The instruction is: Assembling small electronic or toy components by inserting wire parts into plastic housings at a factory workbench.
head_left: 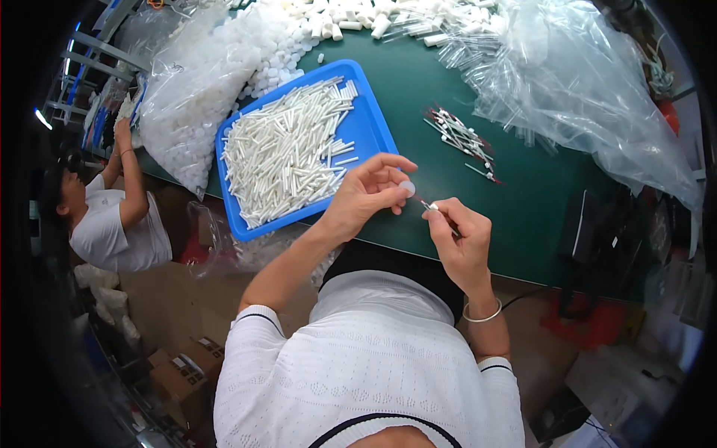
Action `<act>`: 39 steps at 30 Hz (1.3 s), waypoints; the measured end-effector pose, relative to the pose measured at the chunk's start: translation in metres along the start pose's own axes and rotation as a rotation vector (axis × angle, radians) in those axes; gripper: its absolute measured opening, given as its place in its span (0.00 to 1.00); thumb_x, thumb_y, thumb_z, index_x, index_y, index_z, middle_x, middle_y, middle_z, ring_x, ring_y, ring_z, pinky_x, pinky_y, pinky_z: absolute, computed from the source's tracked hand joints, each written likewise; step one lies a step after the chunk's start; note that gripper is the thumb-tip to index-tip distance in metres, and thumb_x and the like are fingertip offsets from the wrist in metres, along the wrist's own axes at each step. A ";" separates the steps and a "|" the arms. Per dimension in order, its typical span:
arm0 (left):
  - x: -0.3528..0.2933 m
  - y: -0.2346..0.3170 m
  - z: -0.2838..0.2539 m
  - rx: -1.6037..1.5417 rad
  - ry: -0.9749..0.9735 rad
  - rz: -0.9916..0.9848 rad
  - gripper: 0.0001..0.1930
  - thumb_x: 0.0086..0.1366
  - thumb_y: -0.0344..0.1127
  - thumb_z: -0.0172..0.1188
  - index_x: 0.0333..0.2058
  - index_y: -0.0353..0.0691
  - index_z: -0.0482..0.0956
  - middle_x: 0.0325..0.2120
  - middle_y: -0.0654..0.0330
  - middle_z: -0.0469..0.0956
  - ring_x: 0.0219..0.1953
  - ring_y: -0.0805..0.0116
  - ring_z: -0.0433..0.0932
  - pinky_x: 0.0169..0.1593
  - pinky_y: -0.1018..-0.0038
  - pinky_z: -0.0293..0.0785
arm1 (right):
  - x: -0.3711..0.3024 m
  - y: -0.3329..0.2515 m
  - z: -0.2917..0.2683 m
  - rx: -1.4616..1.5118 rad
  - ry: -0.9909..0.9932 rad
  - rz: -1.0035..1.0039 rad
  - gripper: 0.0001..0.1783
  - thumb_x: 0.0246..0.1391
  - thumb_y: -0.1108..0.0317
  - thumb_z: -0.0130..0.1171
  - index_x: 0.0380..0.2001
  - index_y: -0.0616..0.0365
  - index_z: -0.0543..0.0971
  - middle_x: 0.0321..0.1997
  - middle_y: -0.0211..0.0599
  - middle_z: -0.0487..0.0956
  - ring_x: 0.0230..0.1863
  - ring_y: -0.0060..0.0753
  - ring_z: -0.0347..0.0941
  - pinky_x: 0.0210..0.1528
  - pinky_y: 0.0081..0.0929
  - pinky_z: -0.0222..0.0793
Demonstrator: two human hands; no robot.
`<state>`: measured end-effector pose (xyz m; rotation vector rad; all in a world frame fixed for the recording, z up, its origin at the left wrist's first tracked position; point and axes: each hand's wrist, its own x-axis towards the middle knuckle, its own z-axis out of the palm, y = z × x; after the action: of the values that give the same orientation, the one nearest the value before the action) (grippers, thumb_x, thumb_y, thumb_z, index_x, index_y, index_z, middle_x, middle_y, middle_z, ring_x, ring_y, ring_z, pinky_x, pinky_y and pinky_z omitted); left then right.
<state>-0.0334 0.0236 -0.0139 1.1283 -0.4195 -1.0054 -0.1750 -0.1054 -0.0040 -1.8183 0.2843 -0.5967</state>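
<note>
My left hand [360,196] is closed in a pinch on a small round translucent white cap [408,188] just past the blue tray's right corner. A short step to the right, my right hand [463,237] pinches a small white part with thin red wire [426,205], which points toward the cap. Whether the wire touches the cap I cannot tell. A blue tray [379,128] beside my left hand holds a heap of short white sticks [284,160]. Beyond my right hand lies a small pile of thin white pieces with red wires [459,136] on the green table [426,243].
A clear bag spilling white caps [183,104] lies left of the tray. White foam-like cylinders [336,30] and clear tubes [478,63] cover the far side. A large plastic bag [575,82] and a black box [586,228] are at right. A co-worker [123,216] stands at left.
</note>
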 end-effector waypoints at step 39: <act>-0.031 -0.034 -0.001 -0.323 0.016 -0.138 0.15 0.62 0.29 0.62 0.48 0.35 0.76 0.36 0.62 0.79 0.34 0.80 0.75 0.35 0.84 0.71 | -0.014 0.012 0.012 -0.109 -0.119 0.096 0.06 0.58 0.71 0.56 0.29 0.63 0.76 0.14 0.36 0.71 0.13 0.28 0.66 0.18 0.26 0.60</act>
<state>-0.0639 0.0471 -0.0381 0.8814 -0.1590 -1.1377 -0.1788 -0.0927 -0.0212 -1.9249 0.3263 -0.4110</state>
